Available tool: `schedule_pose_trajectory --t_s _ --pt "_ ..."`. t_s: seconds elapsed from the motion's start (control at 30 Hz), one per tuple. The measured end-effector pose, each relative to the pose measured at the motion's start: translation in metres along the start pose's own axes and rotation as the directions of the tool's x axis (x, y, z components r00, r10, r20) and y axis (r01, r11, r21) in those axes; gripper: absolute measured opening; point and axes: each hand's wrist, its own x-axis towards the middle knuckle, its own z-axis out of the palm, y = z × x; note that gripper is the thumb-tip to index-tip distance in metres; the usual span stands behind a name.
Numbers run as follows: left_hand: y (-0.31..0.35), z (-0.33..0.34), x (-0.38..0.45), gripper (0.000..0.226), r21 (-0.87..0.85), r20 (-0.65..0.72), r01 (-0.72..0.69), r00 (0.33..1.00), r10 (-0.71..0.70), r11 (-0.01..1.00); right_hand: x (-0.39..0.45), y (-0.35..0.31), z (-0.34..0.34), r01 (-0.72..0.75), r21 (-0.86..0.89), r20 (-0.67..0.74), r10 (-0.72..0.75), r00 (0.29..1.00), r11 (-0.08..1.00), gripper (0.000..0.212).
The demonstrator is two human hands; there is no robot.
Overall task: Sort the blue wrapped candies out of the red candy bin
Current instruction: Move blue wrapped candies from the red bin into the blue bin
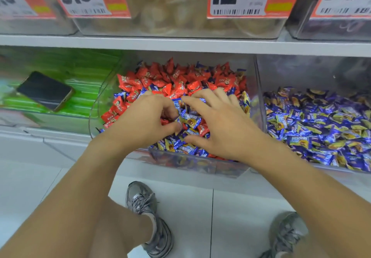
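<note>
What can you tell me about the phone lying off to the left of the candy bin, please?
The phone is a slim dark slab with a black, unlit screen facing up and a pale gold-looking edge. It lies flat but skewed, on top of the green packets in the clear bin left of the red candy bin. Neither hand touches it.

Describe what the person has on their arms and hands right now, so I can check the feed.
Nothing is worn on either one. The left hand and right hand are bare, with no gloves, rings or bracelets showing. Both forearms are uncovered up to the frame edge: no sleeves, watch or bands in sight. Fingernails look short and unpainted.
</note>
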Motion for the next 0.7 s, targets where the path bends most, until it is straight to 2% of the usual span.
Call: schedule_pose_trajectory --t_s 0.07,0.13,0.23,0.37,0.47,0.53,0.6,0.7 --pt "0.000 -0.007 -0.002 0.014 -0.118 -0.044 0.069 0.996 -0.074 0.991 0.004 0.003 0.005 -0.027 -0.048 0.100 0.032 0.995 0.998 0.088" --pt "0.000 -0.013 -0.004 0.014 -0.275 -0.087 0.111 0.986 -0.140 0.955 0.008 0.007 0.005 -0.062 -0.015 0.126 0.064 0.990 0.998 0.091" --pt "-0.004 -0.013 -0.004 0.014 -0.456 -0.141 0.140 0.964 -0.227 0.879 0.012 0.003 0.003 -0.055 0.001 0.112 0.055 0.992 0.998 0.076" --pt "-0.007 -0.003 0.006 0.030 -0.275 -0.164 0.099 0.975 -0.148 0.956 0.010 0.002 0.004 -0.106 -0.004 0.142 0.105 0.984 0.994 0.060" --pt "-0.005 0.004 0.015 0.032 -0.179 -0.168 0.078 0.980 -0.108 0.981 0.011 0.004 0.003 -0.097 -0.060 0.216 0.107 0.970 0.994 0.073" --pt "-0.004 0.010 0.020 0.032 -0.125 -0.107 0.066 0.991 -0.079 0.990 0.014 0.004 0.002 -0.074 -0.043 0.242 0.082 0.967 0.996 0.075" --pt "-0.001 0.015 0.022 0.034 -0.093 -0.032 0.044 0.998 -0.047 0.995 0.016 0.004 0.001 -0.047 -0.009 0.248 0.047 0.968 0.999 0.067" --pt "0.002 0.017 0.023 0.034 -0.032 -0.016 0.025 1.000 -0.025 0.999 0.016 0.005 0.003 -0.018 0.013 0.220 0.015 0.975 1.000 0.045"
